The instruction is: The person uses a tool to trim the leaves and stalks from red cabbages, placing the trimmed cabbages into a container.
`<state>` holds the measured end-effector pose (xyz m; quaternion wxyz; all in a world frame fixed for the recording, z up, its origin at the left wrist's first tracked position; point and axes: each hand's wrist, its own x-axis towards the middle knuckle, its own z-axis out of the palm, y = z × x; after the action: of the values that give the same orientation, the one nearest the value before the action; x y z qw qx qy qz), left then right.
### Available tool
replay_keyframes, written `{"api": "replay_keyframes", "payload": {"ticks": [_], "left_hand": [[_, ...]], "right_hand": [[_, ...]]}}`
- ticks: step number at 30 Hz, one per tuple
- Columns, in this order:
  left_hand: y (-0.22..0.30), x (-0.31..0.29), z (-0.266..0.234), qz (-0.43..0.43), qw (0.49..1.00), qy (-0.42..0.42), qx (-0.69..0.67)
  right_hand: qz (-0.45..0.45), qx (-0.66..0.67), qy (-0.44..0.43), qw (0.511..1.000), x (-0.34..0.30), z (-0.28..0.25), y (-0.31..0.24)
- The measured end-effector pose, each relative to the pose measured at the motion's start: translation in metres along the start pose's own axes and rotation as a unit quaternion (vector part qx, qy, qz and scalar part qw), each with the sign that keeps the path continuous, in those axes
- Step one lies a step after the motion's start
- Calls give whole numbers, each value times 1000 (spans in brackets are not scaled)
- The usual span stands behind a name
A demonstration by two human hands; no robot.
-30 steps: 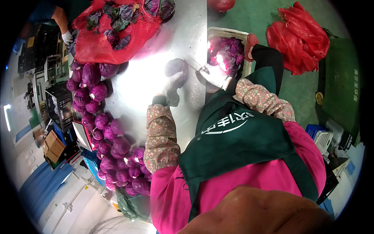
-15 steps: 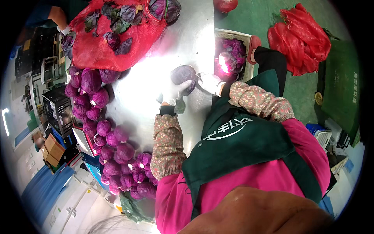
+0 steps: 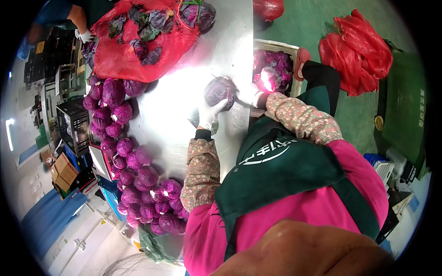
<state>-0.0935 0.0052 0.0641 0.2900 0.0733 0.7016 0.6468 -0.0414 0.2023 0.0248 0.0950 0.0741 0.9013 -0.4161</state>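
Observation:
A head of red cabbage [image 3: 218, 94] is held over the steel table [image 3: 172, 124]. My left hand [image 3: 210, 112], in a white glove, grips it from the near left, thumb on its front. At the cabbage's right side is my right hand [image 3: 249, 94], also gloved; glare and blur hide its fingers. Close to my left wrist shows a dark greenish leaf-like piece [image 3: 194, 120], partly hidden. Several trimmed red cabbages [image 3: 146, 178] lie heaped along the table's left side.
A red mesh bag [image 3: 133, 62] with cabbages and loose leaves spreads over the far left. Right of the table stands a pale crate [image 3: 275, 45] of purple leaves. Another red bag [image 3: 357, 55] lies on the green floor. A co-worker's gloved hand [image 3: 84, 36] shows at far left.
The cabbage has turned in my left hand, showing a rounder side. My right hand has shifted slightly left, against the cabbage's edge. The whole view has tilted a little.

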Motion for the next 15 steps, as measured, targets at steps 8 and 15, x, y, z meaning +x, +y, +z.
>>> {"api": "replay_keyframes", "payload": {"ticks": [8, 15], "left_hand": [[-78, 23, 22, 56, 997, 32, 47], [-20, 16, 34, 11, 998, -53, 10]], "right_hand": [[-10, -79, -1, 997, -65, -57, -7], [45, 201, 29, 978, -75, -49, 13]]}}
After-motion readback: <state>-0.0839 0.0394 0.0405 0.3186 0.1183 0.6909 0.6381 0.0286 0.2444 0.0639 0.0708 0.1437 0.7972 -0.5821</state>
